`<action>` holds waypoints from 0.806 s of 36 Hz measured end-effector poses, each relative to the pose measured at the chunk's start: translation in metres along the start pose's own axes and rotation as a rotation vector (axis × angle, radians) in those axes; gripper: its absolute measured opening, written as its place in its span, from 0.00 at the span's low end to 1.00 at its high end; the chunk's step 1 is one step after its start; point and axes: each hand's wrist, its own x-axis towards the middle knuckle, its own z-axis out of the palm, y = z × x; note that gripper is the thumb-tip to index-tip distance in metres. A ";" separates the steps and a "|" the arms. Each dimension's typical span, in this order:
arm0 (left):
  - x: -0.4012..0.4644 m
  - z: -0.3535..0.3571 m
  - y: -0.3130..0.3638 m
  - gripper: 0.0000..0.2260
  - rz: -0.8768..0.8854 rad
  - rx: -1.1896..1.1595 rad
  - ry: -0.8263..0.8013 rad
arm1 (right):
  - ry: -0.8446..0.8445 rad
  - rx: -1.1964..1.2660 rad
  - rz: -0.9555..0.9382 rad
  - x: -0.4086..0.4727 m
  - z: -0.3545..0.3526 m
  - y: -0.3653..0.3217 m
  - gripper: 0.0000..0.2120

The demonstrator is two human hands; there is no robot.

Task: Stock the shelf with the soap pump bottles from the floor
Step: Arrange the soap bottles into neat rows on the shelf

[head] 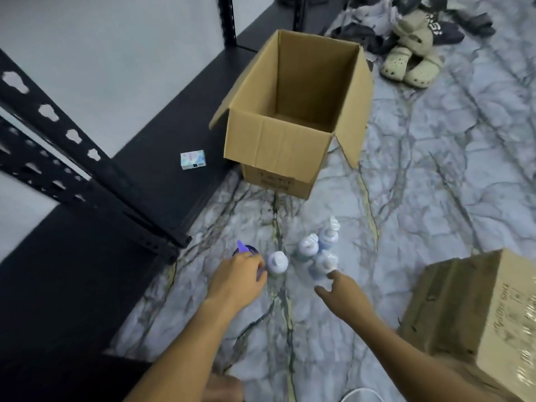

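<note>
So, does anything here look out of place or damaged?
Nothing looks spilled or broken. The pump bottles stand upright on the floor. One small box lies alone on the low shelf. Sandals and dark clothes lie loose behind the open, empty carton.

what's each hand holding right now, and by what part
Left hand is closed over the top of the purple pump bottle. Right hand holds nothing; its open fingers reach toward the blue bottles.
</note>
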 end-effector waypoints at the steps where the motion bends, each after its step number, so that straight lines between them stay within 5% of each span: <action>1: 0.003 0.004 0.004 0.08 -0.018 -0.036 -0.023 | 0.032 0.032 0.027 0.002 0.001 0.005 0.29; 7: 0.022 0.037 0.014 0.06 -0.110 -0.176 -0.154 | 0.169 0.288 -0.024 0.021 0.001 0.020 0.40; 14: 0.038 0.074 0.013 0.16 -0.199 -0.333 -0.204 | 0.162 0.393 -0.179 0.046 0.000 0.022 0.17; 22: 0.051 0.100 0.010 0.34 -0.273 -0.527 -0.215 | 0.123 0.369 -0.164 0.066 0.007 0.032 0.19; 29: 0.065 0.126 0.010 0.41 -0.346 -0.680 -0.160 | 0.111 0.252 -0.214 0.077 0.010 0.042 0.19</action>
